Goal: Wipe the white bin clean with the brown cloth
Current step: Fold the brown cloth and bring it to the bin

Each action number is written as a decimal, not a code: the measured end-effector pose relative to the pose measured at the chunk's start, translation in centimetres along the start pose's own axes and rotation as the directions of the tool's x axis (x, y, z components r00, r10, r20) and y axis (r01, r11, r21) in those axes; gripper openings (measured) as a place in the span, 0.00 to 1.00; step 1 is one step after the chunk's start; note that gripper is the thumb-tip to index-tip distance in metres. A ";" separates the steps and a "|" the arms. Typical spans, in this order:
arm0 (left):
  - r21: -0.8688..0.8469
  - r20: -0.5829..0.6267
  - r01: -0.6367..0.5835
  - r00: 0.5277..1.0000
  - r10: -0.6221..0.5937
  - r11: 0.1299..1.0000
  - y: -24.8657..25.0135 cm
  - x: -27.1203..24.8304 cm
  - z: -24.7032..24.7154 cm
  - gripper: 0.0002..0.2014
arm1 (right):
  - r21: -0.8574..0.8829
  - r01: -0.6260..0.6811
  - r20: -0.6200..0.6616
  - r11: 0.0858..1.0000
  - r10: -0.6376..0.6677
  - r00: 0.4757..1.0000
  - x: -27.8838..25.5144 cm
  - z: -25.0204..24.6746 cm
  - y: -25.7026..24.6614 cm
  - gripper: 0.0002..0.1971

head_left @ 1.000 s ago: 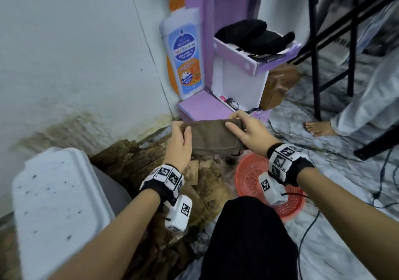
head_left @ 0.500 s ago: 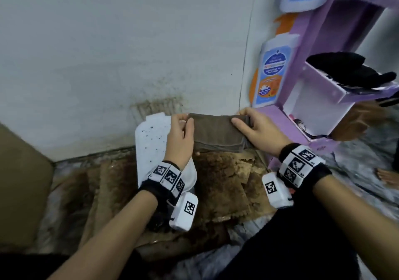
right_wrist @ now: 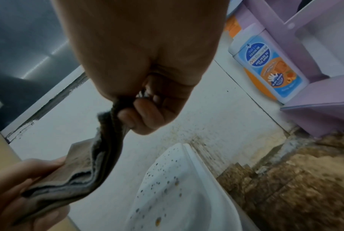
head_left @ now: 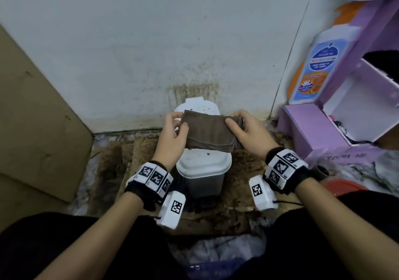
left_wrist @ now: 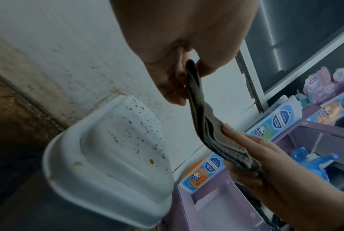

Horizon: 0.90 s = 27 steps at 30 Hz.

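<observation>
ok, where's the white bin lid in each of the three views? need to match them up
Head: white bin lid centre, partly behind the brown cloth held above it.
Left wrist: lower left, speckled, left of the cloth.
Right wrist: bottom centre, right of the cloth.
Shared landmark: blue-and-orange bottle by the purple shelf.

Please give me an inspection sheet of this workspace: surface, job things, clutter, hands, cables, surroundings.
Surface: brown, crumbly, stained floor covering under the bin.
Job's things: white bin, lid speckled with brown spots; folded brown cloth held above it, not touching.
Clutter: red basket at right; crumpled plastic near the knees.
Grippers: left hand and right hand each pinch one end of the cloth.
Cables: thin black lead from the right wrist camera.
Surroundings: stained white wall, cardboard sheet, purple shelf, printed bottle picture.
</observation>
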<state>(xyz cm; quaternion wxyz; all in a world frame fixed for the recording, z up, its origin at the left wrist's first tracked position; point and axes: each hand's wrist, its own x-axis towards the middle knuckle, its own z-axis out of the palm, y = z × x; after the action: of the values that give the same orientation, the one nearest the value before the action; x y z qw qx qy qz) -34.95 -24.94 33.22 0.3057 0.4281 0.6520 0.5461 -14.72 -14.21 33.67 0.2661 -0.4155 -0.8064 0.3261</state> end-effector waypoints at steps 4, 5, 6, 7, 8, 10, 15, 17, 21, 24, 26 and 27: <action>0.061 0.024 -0.011 1.000 0.009 0.998 -1.4 0.0 -0.3 0.10 | 0.054 -0.049 -0.008 0.997 0.049 0.999 -1.2 1.7 1.1 0.07; 0.070 0.027 -0.019 0.999 0.017 0.997 -1.7 0.1 -0.2 0.10 | 0.065 -0.063 -0.004 0.996 0.063 0.998 -1.3 2.0 1.4 0.08; 0.074 0.030 -0.019 0.999 0.017 0.997 -1.9 0.2 -0.1 0.11 | 0.080 -0.076 -0.005 0.994 0.077 0.997 -1.4 2.3 1.7 0.08; 0.078 0.029 -0.015 0.999 0.013 0.997 -2.2 0.4 0.0 0.13 | 0.100 -0.092 -0.009 0.991 0.093 0.996 -1.4 2.6 2.0 0.09; 0.084 0.025 -0.009 1.000 0.007 0.996 -2.6 0.6 0.1 0.14 | 0.121 -0.107 -0.014 0.987 0.110 0.994 -1.4 2.9 2.2 0.09; 0.102 0.019 -0.001 1.000 -0.001 0.995 -3.2 1.1 0.2 0.13 | 0.147 -0.135 -0.028 0.980 0.141 0.990 -1.4 3.4 2.5 0.09; 0.215 0.041 -0.047 0.998 0.040 0.976 -3.6 3.1 1.2 0.08 | 0.237 -0.207 -0.076 0.949 0.231 0.970 -2.0 4.9 3.0 0.09; 0.283 0.074 -0.094 0.994 0.076 0.955 -3.6 4.2 1.7 0.08 | 0.271 -0.248 -0.084 0.930 0.280 0.956 -2.7 5.4 3.1 0.08; 0.379 0.172 -0.220 0.971 0.165 0.899 -3.7 6.1 3.0 0.08 | 0.345 -0.320 -0.096 0.882 0.372 0.923 -4.6 6.8 3.2 0.08; 0.414 0.237 -0.276 0.953 0.190 0.867 -3.4 7.3 4.2 0.07 | 0.376 -0.354 -0.118 0.856 0.424 0.898 -5.1 7.6 3.2 0.07; 0.443 0.273 -0.291 0.945 0.182 0.848 -3.6 8.2 4.8 0.06 | 0.386 -0.366 -0.114 0.846 0.438 0.892 -5.1 7.8 3.2 0.07; 0.467 0.285 -0.293 0.943 0.172 0.834 -3.8 8.5 5.1 0.06 | 0.373 -0.379 -0.114 0.847 0.447 0.887 -5.0 8.0 3.2 0.07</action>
<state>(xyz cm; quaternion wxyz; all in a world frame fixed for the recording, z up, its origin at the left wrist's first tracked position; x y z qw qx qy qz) -35.22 -15.19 29.05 0.1882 0.6300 0.6741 0.3367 -16.10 -19.45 25.31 0.3353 -0.5573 -0.5985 0.4678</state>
